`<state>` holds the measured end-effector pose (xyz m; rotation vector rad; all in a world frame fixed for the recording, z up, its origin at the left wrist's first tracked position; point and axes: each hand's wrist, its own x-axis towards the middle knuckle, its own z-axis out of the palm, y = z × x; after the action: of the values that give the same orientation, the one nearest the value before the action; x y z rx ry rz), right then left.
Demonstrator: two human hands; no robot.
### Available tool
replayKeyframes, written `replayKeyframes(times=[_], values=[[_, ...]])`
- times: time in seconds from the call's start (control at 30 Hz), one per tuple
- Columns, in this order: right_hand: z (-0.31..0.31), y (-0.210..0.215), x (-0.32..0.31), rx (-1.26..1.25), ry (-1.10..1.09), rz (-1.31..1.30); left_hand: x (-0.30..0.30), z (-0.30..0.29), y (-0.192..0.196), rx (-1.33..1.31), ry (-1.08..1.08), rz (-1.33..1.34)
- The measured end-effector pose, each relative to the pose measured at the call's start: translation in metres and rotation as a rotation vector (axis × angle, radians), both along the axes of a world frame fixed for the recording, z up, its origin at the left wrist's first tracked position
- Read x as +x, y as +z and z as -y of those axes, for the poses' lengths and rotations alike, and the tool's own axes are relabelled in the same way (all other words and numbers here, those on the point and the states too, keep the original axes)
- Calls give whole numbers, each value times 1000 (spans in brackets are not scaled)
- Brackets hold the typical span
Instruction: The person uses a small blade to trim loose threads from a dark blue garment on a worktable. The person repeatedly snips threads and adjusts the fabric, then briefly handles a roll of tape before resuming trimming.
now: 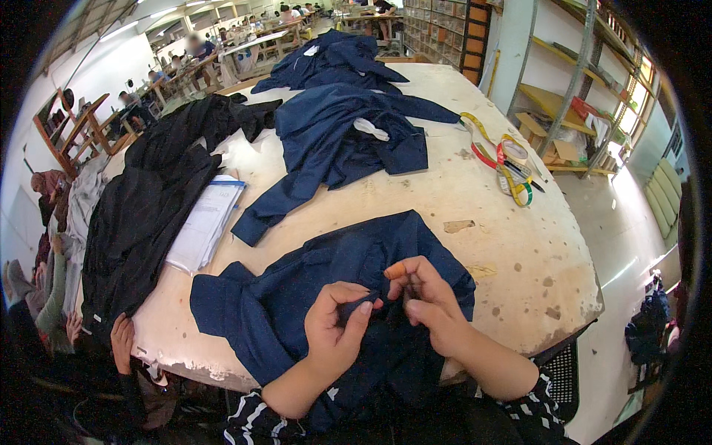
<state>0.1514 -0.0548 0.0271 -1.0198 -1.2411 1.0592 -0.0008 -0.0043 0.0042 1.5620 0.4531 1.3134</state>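
Note:
A navy blue garment (267, 304) lies rumpled across the near edge of the table, partly hanging down in front of me. My left hand (335, 326) is closed, pinching a small fold of its dark cloth between thumb and fingers. Just right of it, my right hand (430, 308) has its fingers curled together close above the same garment. An orange wrap (395, 271) covers one of its fingertips. Whatever this hand grips, if anything, is too small to see.
Another navy garment (319, 148) and a navy pile (334, 63) lie farther back. Left are black garments (148, 200), papers (204, 226) and another person's hand (122, 343). A tape measure (512, 185), tape roll (514, 150) and pen (523, 175) lie right. Shelves (564, 111) stand beyond.

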Motion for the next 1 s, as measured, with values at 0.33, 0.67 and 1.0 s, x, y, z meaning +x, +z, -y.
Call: replayKeyframes(times=[0.33,0.67,1.0], values=[[17,21,-6,21,-114,570,-5,-6,7,205,187,-275],[12,14,-7,131,-155,746,-4,-4,7,210,228,-344],[10,12,-7,152,-158,753,-5,-3,5,214,232,-368]])
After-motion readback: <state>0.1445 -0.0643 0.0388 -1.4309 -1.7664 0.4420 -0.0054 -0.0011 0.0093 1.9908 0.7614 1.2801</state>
